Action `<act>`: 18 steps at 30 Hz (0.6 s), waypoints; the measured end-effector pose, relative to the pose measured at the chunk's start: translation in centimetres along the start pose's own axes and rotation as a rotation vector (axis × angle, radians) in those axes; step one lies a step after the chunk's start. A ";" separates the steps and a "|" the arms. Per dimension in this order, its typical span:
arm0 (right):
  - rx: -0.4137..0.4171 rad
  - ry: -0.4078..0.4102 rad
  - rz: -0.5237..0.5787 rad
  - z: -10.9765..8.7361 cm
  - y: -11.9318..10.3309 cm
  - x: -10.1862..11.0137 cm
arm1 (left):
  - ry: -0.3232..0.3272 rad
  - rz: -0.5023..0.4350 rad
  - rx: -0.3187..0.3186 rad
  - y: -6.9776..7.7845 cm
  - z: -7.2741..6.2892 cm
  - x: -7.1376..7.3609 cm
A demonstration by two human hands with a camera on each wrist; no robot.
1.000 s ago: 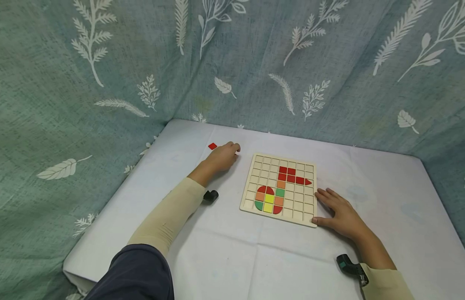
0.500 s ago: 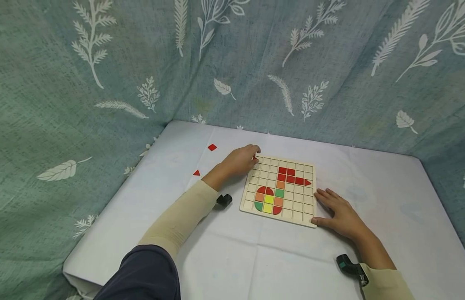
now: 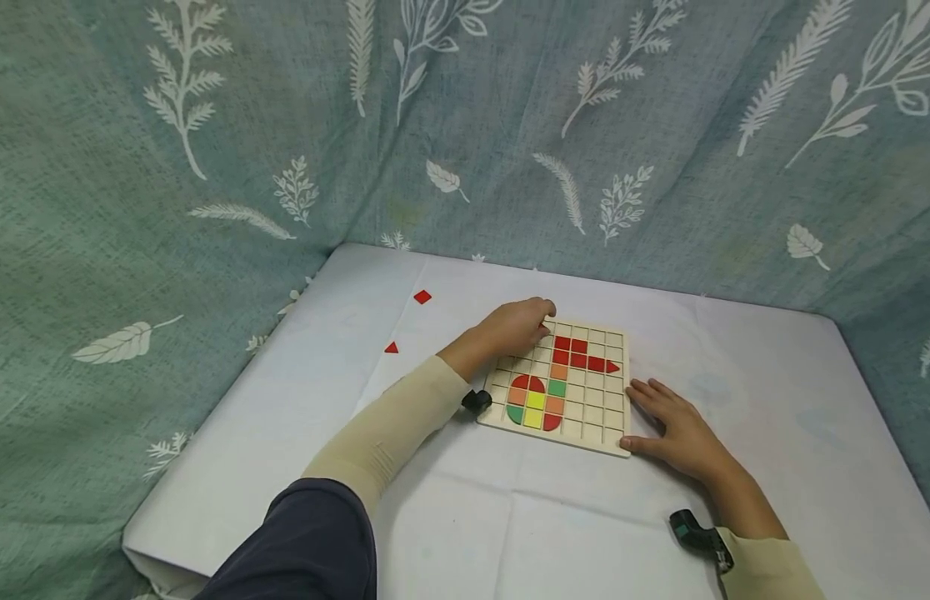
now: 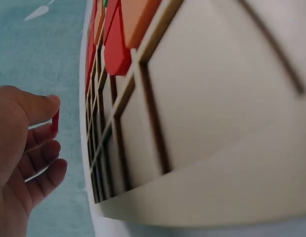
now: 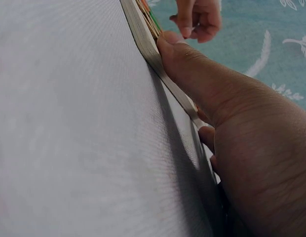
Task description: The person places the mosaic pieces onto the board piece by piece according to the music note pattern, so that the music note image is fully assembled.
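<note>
My left hand [image 3: 513,327] hovers over the far left part of the wooden grid board [image 3: 595,410]. Between its thumb and index finger it pinches a small, thin red tile [image 4: 56,121], seen edge-on in the left wrist view, so its outline is hidden. Red, orange, green and yellow pieces sit in the board's cells, among them a yellow square [image 3: 536,400] and a green square [image 3: 557,388]. At the board's right edge rests my right hand [image 3: 678,427], fingers extended, its thumb [image 5: 185,61] touching the rim near the front corner.
Left of the board, a red diamond-shaped tile [image 3: 422,297] and a red triangular tile [image 3: 392,347] lie on the white tablecloth [image 3: 442,525]. A leaf-patterned green curtain [image 3: 465,125] hangs behind the table. Each wrist carries a black camera mount [image 3: 693,533].
My left hand has moved right with the red tile, from the cloth to over the board. The triangular tile, hidden before under the arm, now shows. My right hand stays put.
</note>
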State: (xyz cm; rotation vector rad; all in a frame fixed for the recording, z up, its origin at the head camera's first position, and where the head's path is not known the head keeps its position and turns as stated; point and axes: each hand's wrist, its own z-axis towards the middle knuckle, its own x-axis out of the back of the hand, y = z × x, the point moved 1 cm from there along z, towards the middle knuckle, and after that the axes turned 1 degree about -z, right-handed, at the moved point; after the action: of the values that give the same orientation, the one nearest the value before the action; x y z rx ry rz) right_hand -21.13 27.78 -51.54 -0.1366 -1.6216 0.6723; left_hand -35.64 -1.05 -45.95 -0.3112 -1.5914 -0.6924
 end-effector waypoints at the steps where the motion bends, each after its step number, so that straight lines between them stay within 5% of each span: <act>1: 0.001 0.000 0.001 0.1 0.0 0.1 | -0.013 0.012 -0.002 0.2 0.1 0.3; 8: 0.011 0.018 -0.008 0.2 -0.1 0.6 | 0.002 -0.079 -0.089 1.3 1.2 2.0; 13: -0.002 0.006 0.021 0.0 -0.2 0.5 | 0.008 -0.179 -0.131 1.7 2.4 1.0; 18: 0.003 0.006 0.022 -0.1 -0.2 0.1 | -0.031 -0.154 -0.117 2.4 3.5 -0.1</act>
State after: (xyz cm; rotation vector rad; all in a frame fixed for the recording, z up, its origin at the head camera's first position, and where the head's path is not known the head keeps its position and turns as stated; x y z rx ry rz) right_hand -21.01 27.68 -51.39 -0.1542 -1.6149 0.6910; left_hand -37.01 2.91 -45.50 -0.2884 -1.6190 -0.9057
